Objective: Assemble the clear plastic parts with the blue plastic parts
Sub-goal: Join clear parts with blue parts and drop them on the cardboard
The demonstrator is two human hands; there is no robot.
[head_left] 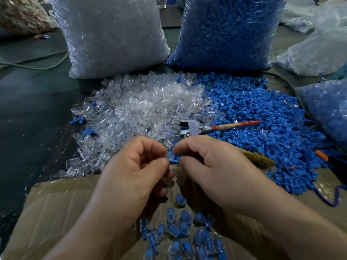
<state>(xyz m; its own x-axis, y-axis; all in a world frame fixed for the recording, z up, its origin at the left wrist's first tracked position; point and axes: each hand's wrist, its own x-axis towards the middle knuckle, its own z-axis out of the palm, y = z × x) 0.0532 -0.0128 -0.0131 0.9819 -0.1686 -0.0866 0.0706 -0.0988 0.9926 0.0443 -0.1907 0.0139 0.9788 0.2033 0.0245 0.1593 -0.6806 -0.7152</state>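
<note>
A: Entry, hand pose. Left hand (135, 166) at lower centre of frame, back up, fingers curled, thumb and forefinger pinching a small clear piece (169, 155).

B: Right hand (212, 166)?

A: Mirrors it just right of centre. Fingers curled, forefinger and thumb tips closed on the same piece from the other side. Fingertips of both hands nearly touch.

B: Arms?

A: Both forearms bare, entering from the bottom corners and converging upward.
</note>
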